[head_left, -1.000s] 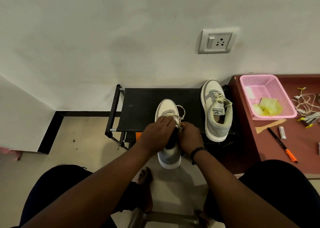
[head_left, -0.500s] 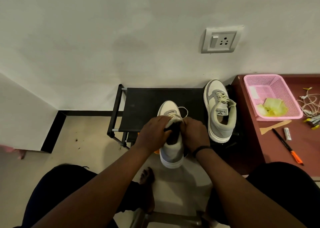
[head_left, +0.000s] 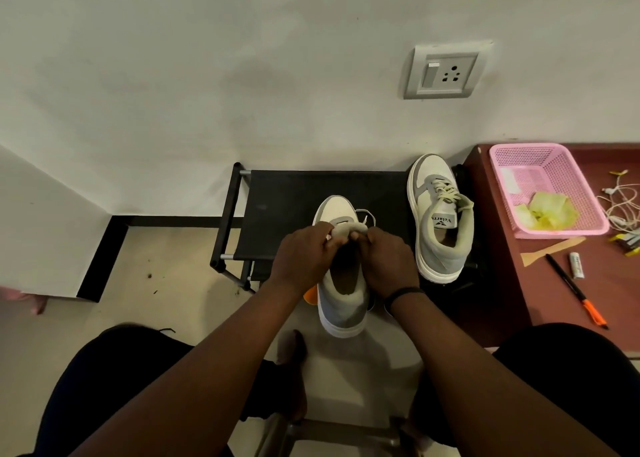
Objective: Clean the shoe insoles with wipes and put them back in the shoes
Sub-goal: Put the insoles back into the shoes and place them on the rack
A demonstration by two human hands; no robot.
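Note:
A grey-and-white sneaker [head_left: 341, 312] sits at the front edge of a black shoe rack [head_left: 287, 207], heel toward me. My left hand [head_left: 304, 259] and my right hand [head_left: 389, 264] both pinch the sneaker's tongue [head_left: 348, 229] and pull it up and apart, so the dark opening shows between them. Whether an insole lies inside is hidden in shadow. The second sneaker [head_left: 440, 217] stands alone at the rack's right end, toe toward the wall.
A reddish-brown table [head_left: 588, 283] at the right carries a pink basket [head_left: 554, 165] with crumpled yellow-green wipes [head_left: 547, 210], a pen [head_left: 575, 290], a small tube and cables. A wall socket [head_left: 445, 72] is above. My knees and a bare foot are below.
The camera has shifted slightly. My hands stayed on the sneaker; the tongue is now lifted higher between my fingers and the opening is wider.

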